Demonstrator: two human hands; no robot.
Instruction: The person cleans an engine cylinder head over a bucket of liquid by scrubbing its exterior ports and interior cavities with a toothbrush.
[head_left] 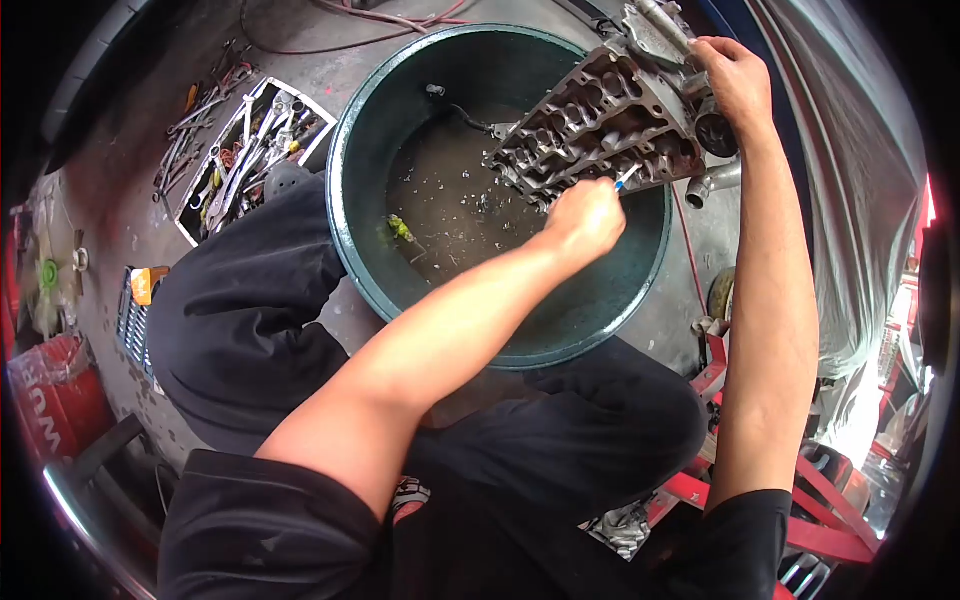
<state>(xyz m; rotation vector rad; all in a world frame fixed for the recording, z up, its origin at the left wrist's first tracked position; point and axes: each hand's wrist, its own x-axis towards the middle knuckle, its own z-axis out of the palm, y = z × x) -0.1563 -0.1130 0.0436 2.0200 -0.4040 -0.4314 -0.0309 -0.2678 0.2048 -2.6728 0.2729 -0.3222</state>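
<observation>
A dirty metal engine cylinder head (pixel 600 125) is held tilted over the right side of a large dark green tub (pixel 350 190). My left hand (pixel 588 220) is closed around a blue and white toothbrush (pixel 627 178), whose head lies against the lower right cavities of the casting. My right hand (pixel 738 85) grips the upper right end of the cylinder head by a pipe-like metal fitting (pixel 660 22). A black round part (pixel 715 134) and a pipe stub (pixel 705 186) stick out below that hand. Murky liquid with floating pale bits (pixel 460 200) fills the tub's bottom.
A yellow-green object (pixel 400 228) and a hose-like piece (pixel 470 120) are inside the tub. To the left lie a white tray of wrenches (pixel 325 120) and loose tools (pixel 190 135). Grey sheeting (pixel 850 180) hangs at right, above a red metal frame (pixel 825 538).
</observation>
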